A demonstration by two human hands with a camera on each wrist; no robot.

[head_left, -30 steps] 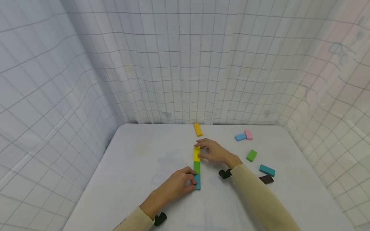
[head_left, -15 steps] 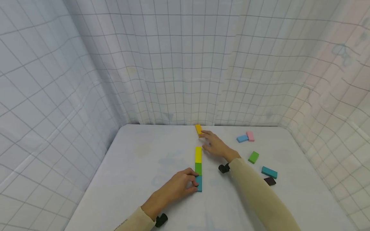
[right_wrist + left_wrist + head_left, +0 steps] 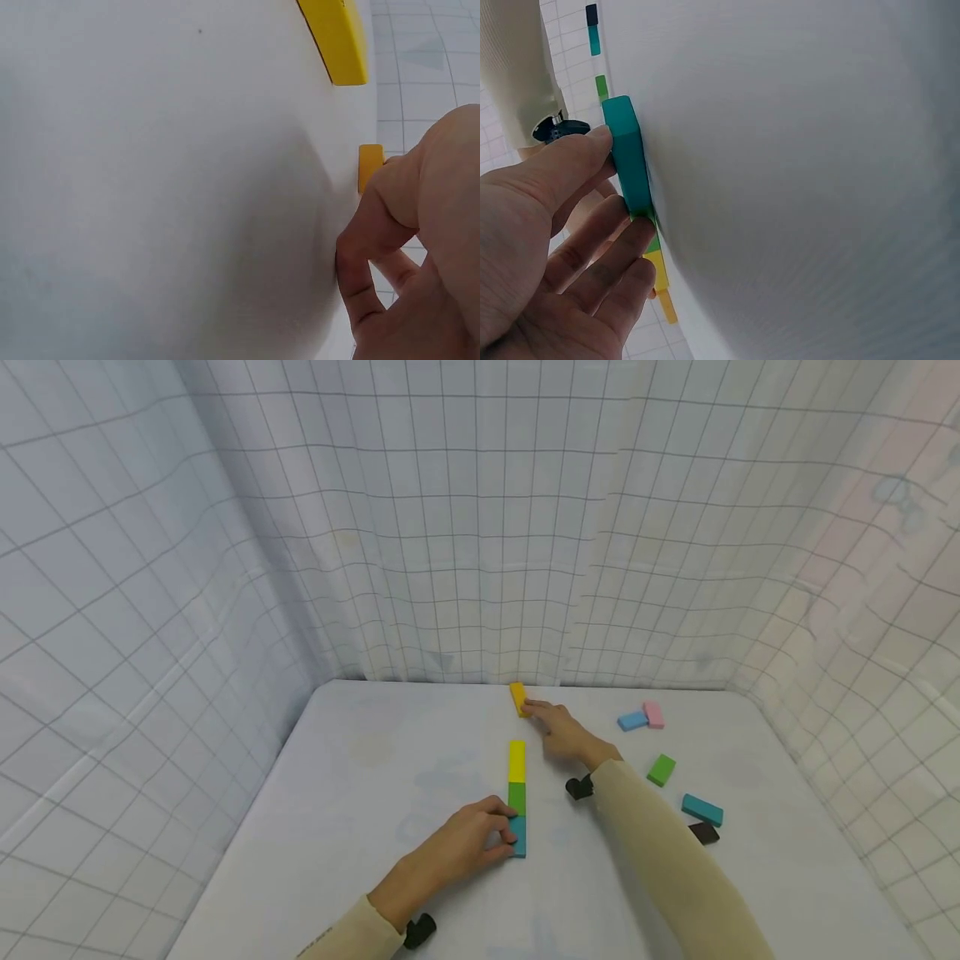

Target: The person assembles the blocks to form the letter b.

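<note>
A row of a yellow block, a green block and a teal block lies end to end on the white table, pointing away from me. My left hand holds the teal block, thumb at its near part and fingers by the green joint, as the left wrist view shows. An orange block lies apart, beyond the row near the far edge. My right hand reaches over there, its extended fingertips right at the orange block's near end. In the right wrist view, the hand partly covers the orange block.
To the right lie a light blue block against a pink block, a second green block, another teal block and a black block. A gridded white curtain encloses the table's back and sides.
My right hand has moved from beside the yellow block forward to the orange block. The left hand stays at the teal block. The head view has shifted slightly.
</note>
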